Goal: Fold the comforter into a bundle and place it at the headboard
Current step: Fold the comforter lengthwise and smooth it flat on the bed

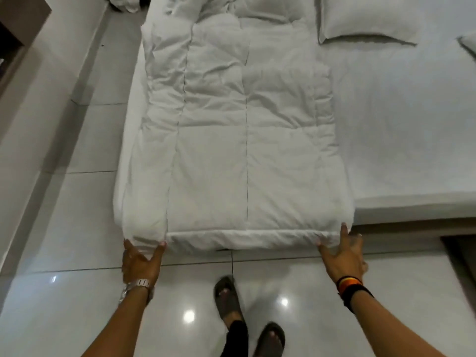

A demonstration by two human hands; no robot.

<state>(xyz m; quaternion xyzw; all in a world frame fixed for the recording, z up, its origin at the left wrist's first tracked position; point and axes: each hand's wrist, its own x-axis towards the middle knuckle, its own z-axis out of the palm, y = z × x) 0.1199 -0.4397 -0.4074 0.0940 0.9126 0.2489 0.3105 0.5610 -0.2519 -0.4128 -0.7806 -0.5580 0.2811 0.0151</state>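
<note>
From the head camera we look down along the bed (399, 130) from its foot. The comforter (231, 130) lies on the bed's left part as a long white strip, folded lengthwise, with stitched seams running away from us. Its far end is rumpled near the top of the picture; its near end hangs just over the foot edge of the bed.

Our left hand (140, 261) grasps the near left corner of the comforter: the thumb and fingers pinch the rolled edge from below and the side. A metal watch (137, 286) sits on that wrist. Our right hand (343, 256) grasps the near right corner, one finger stretched up along the side of the fold and the others curled on the hem. It is slightly blurred, so we cannot tell how firm that grip is. Dark and orange bands (351, 284) circle the right wrist.

To the right of the comforter the bed is bare white sheet. A pillow (365, 19) lies flat at the far right, well apart from the comforter's near end, and the corner of a second pillow (467, 46) shows at the picture's right edge.

Below the hands, two feet in dark sandals (228, 300) stand on a glossy tiled floor (77, 202) that reflects ceiling lights. More crumpled white cloth (123, 2) lies on the floor at the upper left.
</note>
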